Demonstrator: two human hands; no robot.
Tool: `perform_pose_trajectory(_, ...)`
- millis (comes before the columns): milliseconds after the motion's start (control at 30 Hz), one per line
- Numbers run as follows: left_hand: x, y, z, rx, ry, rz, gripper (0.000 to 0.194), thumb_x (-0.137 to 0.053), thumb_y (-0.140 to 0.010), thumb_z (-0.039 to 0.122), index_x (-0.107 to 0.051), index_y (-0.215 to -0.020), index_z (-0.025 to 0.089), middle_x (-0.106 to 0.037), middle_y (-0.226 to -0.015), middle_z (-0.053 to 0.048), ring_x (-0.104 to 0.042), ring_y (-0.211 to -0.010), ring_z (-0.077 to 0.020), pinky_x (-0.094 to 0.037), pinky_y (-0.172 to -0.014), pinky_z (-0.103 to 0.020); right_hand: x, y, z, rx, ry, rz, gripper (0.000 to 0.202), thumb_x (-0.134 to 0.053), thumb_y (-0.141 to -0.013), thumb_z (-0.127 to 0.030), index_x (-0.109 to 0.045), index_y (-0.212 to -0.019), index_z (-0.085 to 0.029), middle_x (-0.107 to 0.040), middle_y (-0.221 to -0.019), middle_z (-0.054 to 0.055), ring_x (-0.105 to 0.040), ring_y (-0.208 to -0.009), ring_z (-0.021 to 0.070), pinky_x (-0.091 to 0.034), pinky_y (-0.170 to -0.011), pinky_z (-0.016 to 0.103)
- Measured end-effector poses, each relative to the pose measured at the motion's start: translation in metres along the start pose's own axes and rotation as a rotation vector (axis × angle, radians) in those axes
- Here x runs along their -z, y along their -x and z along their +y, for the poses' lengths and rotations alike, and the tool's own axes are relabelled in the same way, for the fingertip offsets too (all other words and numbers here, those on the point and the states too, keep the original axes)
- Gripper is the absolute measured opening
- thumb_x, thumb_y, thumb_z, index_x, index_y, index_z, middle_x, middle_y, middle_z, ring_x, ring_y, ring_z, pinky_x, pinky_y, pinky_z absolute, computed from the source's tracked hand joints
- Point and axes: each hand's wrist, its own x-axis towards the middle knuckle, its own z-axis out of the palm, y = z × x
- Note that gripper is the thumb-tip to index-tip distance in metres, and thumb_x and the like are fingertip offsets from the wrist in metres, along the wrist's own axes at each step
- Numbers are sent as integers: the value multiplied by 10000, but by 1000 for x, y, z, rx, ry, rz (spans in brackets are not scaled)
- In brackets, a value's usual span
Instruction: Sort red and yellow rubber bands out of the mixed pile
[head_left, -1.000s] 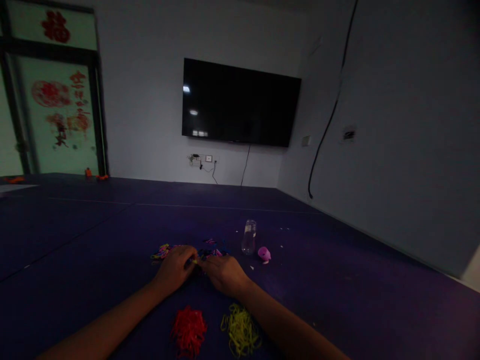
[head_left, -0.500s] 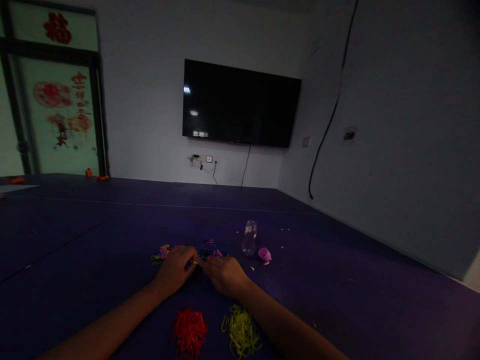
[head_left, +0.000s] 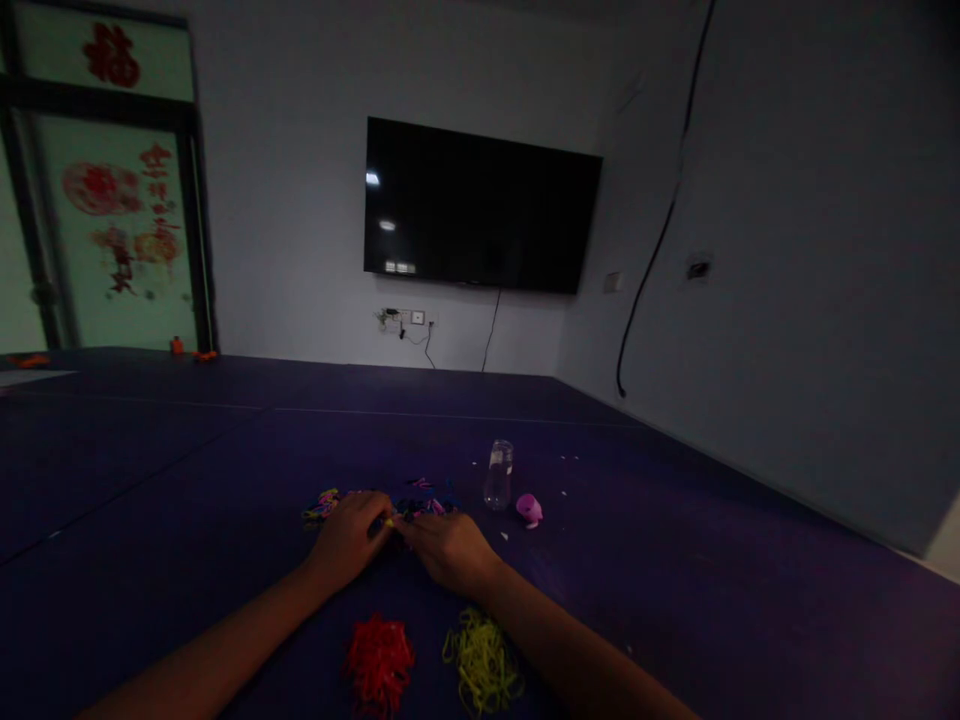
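My left hand (head_left: 352, 535) and my right hand (head_left: 452, 553) meet low over the table, at the near edge of a pile of mixed-colour rubber bands (head_left: 429, 506). A small yellow rubber band (head_left: 389, 522) shows between their fingertips. The left fingers are curled and closed on it; the right fingertips are pressed together at its other side. Both hands partly hide the pile, whose left end (head_left: 324, 503) sticks out past my left hand. Nearer to me lie a heap of red rubber bands (head_left: 379, 662) and a heap of yellow-green rubber bands (head_left: 481, 662), the latter beside my right forearm.
A clear plastic bottle (head_left: 498, 478) stands beyond my right hand, with a pink cup-like piece (head_left: 529, 510) beside it. White scraps (head_left: 504, 537) are scattered around. The purple tabletop (head_left: 225, 460) reaches to the wall, where a television (head_left: 480, 205) hangs. Orange items (head_left: 204, 355) lie at the far left.
Both hands stay in nearly the same place, with the yellow band still between the fingertips. The view has shifted very slightly.
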Motion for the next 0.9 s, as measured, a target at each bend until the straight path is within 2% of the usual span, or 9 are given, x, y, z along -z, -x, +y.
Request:
perform_pose_trajectory(300, -3, 1, -2, 18, -31, -11, 138, -459, -817, 199, -484, -681, 206, -605, -683, -22, -586, -675, -210, -413, -615, -300, -2, 0, 1, -1, 12, 10, 383, -400, -912, -176, -469, -1286, -212, -648, -893, 51, -598, -710, 131, -435, -552, 207)
perform_pose_trajectory(533, 2, -1, 2, 24, 24, -40, 99, -469, -820, 210, -539, -750, 211, -640, -730, -24, -607, -726, -211, -434, -653, -308, 0, 0, 1, 6, 8, -23, 393, -395, -905, -168, -463, -1291, -205, -651, -928, 58, -605, -728, 134, -443, -565, 219)
perform_pose_trajectory(733, 0, -1, 0, 60, 1, 0, 138, -461, -833, 233, -524, -713, 205, -629, -696, -26, -603, -685, -214, -430, -635, -311, 1, 0, 0, 2, 20, -29, 397, -387, -915, -182, -441, -1308, -202, -647, -927, 59, -603, -739, 136, -442, -574, 221)
perform_pose_trajectory(900, -1, -1, -3, 107, -35, 38, 198, -469, -838, 264, -478, -648, 207, -598, -637, -3, -586, -620, -196, -416, -608, -296, 4, -2, -3, 3, 20, -33, 370, -401, -906, -173, -491, -1262, -219, -653, -895, 41, -601, -724, 134, -431, -566, 218)
